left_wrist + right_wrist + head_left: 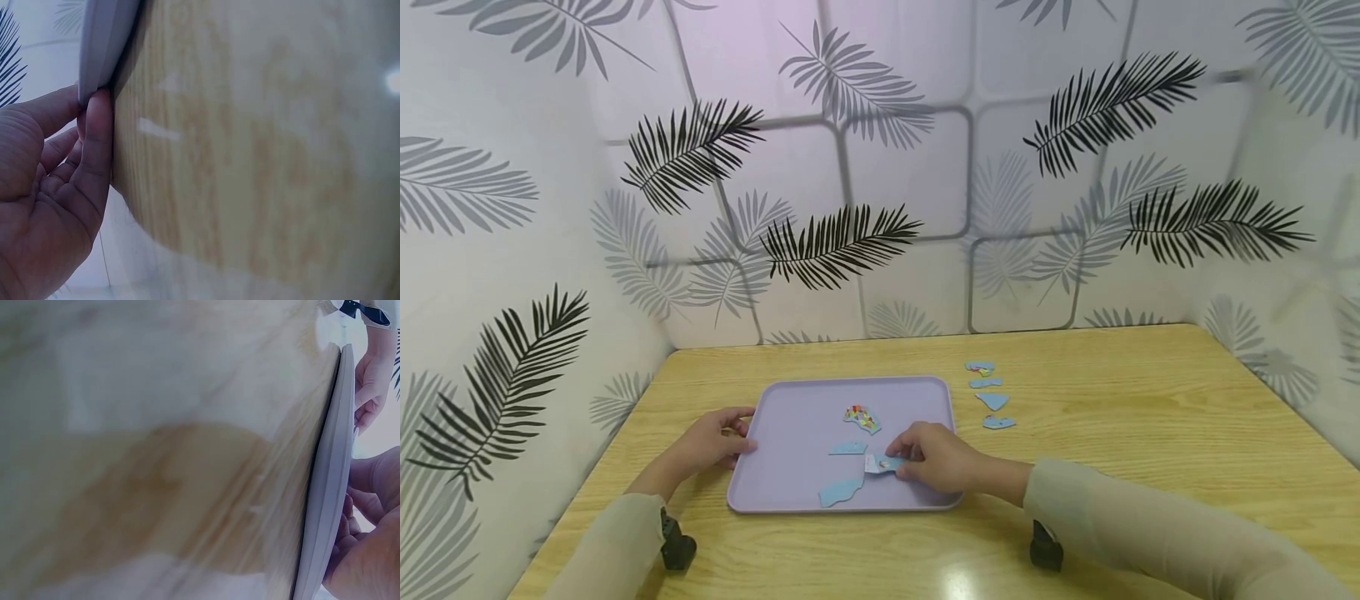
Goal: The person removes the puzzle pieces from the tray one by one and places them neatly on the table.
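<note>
My left hand (711, 440) holds the left edge of a pale purple tray (790, 417). In the left wrist view the thumb and fingers (99, 119) pinch that rim from both sides. Over the tray's right half, my right hand (936, 457) pinches a light blue puzzle piece (880, 463) with a white end and a small printed figure. Close to its left end lie a thin blue piece (848, 448) and a longer wavy blue piece (841, 492). Farther back on the tray is a multicoloured piece (862, 418). The tray wall hides the held piece in the right wrist view.
Right of the tray, several more pieces form a column on the wooden table (1112, 400), among them a triangular blue piece (993, 401) and one with a colourful print (980, 367). A leaf-patterned curtain (895, 192) encloses the table's back and sides.
</note>
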### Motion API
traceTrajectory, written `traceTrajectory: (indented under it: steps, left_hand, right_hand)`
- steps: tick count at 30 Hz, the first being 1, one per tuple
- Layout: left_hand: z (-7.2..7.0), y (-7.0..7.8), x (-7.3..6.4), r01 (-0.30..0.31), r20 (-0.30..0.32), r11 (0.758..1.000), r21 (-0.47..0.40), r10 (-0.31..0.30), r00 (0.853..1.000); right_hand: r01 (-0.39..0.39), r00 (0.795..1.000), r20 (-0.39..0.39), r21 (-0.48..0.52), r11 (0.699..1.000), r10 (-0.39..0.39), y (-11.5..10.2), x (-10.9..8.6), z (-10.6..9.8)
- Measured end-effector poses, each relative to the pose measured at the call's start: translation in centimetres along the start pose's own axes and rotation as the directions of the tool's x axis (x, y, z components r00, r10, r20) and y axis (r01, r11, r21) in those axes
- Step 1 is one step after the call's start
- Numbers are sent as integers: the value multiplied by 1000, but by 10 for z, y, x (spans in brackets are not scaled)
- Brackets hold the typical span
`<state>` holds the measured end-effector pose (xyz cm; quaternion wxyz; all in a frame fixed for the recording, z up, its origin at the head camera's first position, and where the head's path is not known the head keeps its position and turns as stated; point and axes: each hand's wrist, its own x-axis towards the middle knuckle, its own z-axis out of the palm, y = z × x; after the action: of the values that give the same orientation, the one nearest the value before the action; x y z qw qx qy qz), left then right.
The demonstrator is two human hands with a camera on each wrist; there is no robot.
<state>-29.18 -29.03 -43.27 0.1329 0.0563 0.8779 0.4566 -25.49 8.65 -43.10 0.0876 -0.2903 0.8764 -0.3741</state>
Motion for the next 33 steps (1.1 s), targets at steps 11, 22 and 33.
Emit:
traceTrajectory:
  steps: [11, 22, 33]
  left_hand:
    - [1, -4, 3, -2, -8, 1000, 22, 2, 1000]
    - [1, -1, 1, 11, -12, 1000, 25, -11, 1000]
    - [1, 0, 2, 13, -15, 999, 35, -12, 1000]
  right_hand:
    - [14, 1000, -8, 2, 1000, -14, 3, -5, -3]
    - [14, 1000, -22, 23, 1000, -14, -1, -12, -13]
    - [76, 997, -32, -24, 997, -77, 6, -21, -30]
